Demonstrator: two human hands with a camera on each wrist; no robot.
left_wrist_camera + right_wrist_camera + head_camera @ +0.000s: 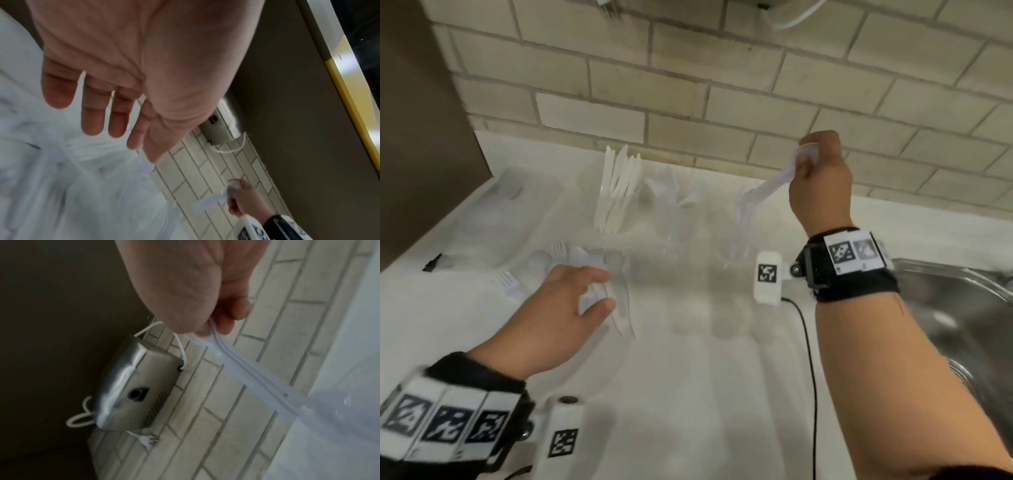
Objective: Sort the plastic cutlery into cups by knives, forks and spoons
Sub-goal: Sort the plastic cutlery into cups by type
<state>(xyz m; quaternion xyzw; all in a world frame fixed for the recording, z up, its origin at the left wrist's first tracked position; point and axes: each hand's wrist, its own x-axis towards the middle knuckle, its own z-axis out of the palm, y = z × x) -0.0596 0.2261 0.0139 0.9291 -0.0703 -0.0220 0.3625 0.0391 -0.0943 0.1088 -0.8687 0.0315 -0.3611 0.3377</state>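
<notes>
- A white table [688, 394] runs under a pale brick-tiled wall [722, 85], with a steel sink [962, 308] at its right end and a brown panel on the left.
- Clear plastic fork [774, 181]: pinched by its handle end in the right hand [822, 174], thumb against curled fingers. It slants down with its tines in or just above the right-hand clear cup [736, 246], so I judge it is being dropped in. The right wrist view shows two ridged handles side by side, so the pinch may hold more than one piece.
- Why held so: a hold at the handle tip keeps the hand above the rim and lets the tines go in first, matching the forks already standing there.
- Three clear plastic cups stand in a row near the wall. The left cup [613, 219] holds upright white knives [619, 181]; the middle cup [674, 219] holds what look like spoons, though blur makes this uncertain; the right one holds forks.
- Unsorted cutlery pile [585, 260]: forks, spoons and knives lying loose on the table in front of the left cup.
- The left hand [571, 308] reaches over this pile, fingers spread and only lightly bent, thumb beside a knife; the left wrist view shows the palm open and nothing held. Probably it is picking the next piece while the right hand unloads.
- A flat clear package lies further left by the panel, its contents too washed out to tell.
</notes>
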